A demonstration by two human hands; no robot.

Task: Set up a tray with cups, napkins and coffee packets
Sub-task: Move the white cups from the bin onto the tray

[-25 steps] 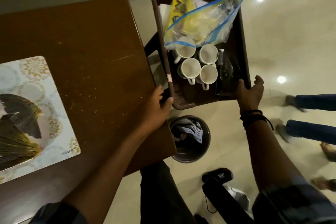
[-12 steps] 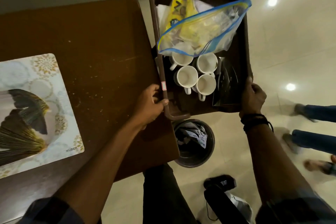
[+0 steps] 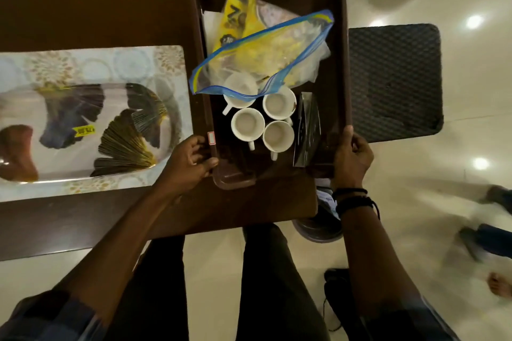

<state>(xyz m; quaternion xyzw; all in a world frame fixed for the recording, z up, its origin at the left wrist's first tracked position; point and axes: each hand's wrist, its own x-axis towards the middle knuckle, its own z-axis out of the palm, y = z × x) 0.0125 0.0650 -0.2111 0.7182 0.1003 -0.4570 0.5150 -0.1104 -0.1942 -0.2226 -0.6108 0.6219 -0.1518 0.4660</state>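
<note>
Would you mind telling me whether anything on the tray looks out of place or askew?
The open zip bag lies slanted across the tray and droops over one cup; the other three cups stand uncovered.

Not much legible. Yellow packet (image 3: 235, 19) at far end of tray (image 3: 343, 63): big black letters, one reads like "N" or "Z", rest hidden under zip bag (image 3: 277, 47). Yellow sticker (image 3: 84, 130) on patterned mat (image 3: 110, 63): upside-down digits, too blurred. White label (image 3: 211, 138) on tray's left rim: nothing readable.
</note>
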